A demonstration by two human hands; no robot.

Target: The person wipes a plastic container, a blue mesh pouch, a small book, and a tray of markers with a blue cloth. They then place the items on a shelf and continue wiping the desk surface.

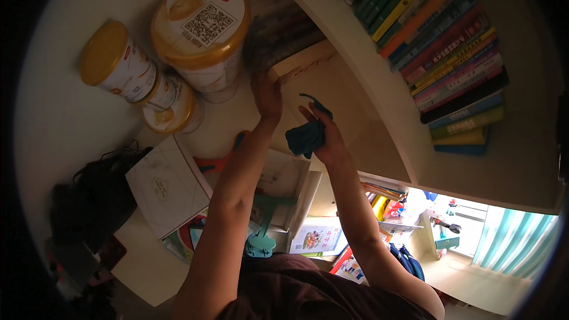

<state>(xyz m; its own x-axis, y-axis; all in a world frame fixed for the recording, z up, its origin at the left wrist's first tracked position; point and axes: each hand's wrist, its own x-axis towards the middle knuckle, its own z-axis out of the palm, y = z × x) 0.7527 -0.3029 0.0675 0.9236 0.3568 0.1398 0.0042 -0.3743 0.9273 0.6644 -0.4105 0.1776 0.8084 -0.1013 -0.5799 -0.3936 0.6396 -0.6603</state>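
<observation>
A crumpled dark teal cloth point(306, 137) is in my right hand point(331, 135), with its thumb and fingers around one end. My left hand point(266, 95) reaches deeper into the cabinet, beside a dim stack of what look like books point(284, 31) and a light brown board edge point(306, 60). Its fingertips are lost in shadow, so whether they grip anything is unclear. Left of that hand stands a large gold-lidded tub point(200, 22), its lid bearing a printed code. Smaller gold-lidded cans point(118, 62) are grouped next to it.
A curved shelf point(355, 75) with a row of books point(444, 53) hangs at the upper right. Below my forearms lie a white marbled box point(169, 186), an orange-handled thing point(218, 160), a turquoise stand point(262, 235) and an exercise book point(318, 238). A black bag point(100, 200) is at left.
</observation>
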